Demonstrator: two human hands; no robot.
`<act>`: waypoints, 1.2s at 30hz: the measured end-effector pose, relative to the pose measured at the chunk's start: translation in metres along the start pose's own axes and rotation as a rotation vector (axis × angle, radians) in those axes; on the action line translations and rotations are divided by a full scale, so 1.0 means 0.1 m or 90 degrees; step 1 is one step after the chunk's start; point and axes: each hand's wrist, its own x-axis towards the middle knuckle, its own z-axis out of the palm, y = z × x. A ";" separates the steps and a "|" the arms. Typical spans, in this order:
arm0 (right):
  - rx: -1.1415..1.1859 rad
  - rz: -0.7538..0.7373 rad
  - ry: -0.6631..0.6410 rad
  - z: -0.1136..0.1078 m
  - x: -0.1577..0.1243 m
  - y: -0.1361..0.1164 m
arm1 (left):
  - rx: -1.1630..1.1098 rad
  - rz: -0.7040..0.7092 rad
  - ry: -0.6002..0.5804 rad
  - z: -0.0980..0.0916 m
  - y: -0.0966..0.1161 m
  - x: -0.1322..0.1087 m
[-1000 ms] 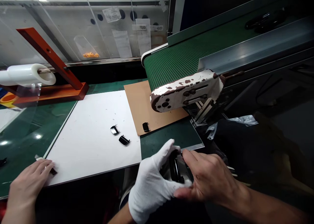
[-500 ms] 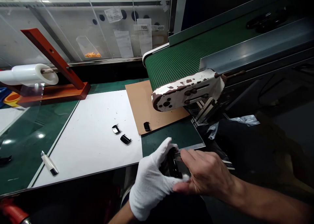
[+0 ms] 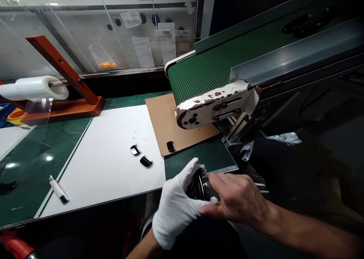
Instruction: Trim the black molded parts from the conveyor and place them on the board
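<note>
My left hand (image 3: 175, 209), in a white glove, is closed round a glossy black plastic part (image 3: 199, 186) held on edge just off the table's near edge. My bare right hand (image 3: 237, 200) pinches the same part from the right, its fingertips on the part's rim. Two small black clips (image 3: 141, 156) lie on the white sheet (image 3: 105, 160) ahead of my hands. A third black clip (image 3: 170, 146) lies on the brown cardboard (image 3: 163, 120).
A green conveyor belt (image 3: 204, 71) with a chipped white end cap (image 3: 216, 103) overhangs the table at right, with black parts far up it. A white pen-like tool (image 3: 58, 189) lies at the sheet's left edge. An orange stand (image 3: 64, 85) with a film roll (image 3: 34, 88) stands far left.
Another person's hand at the lower left by the white tool has gone; the tool stays on the table. My two hands keep hold of the black part, shifted slightly up.
</note>
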 end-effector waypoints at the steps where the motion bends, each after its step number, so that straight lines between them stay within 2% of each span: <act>1: 0.002 0.004 0.001 0.01 -0.01 0.00 | -0.004 -0.005 -0.001 0.00 -0.01 0.00; 9: 0.010 0.009 -0.004 0.12 -0.02 0.02 | 0.005 -0.014 0.004 0.00 -0.06 0.03; 18: 0.009 -0.001 -0.014 0.17 -0.03 0.04 | -0.035 -0.070 0.009 0.04 -0.05 0.07; 22: 0.038 0.007 0.031 0.16 -0.02 0.02 | -0.106 -0.078 0.013 0.06 -0.06 0.06; 26: 0.105 0.078 0.133 0.10 0.01 -0.07 | -0.221 -0.048 0.019 0.08 -0.10 0.02; 30: 0.166 0.174 0.225 0.01 0.00 -0.23 | -0.228 0.006 0.008 0.07 -0.10 -0.01; 36: 0.251 0.276 0.220 0.04 -0.15 -0.36 | -0.265 0.037 -0.010 0.05 -0.05 0.00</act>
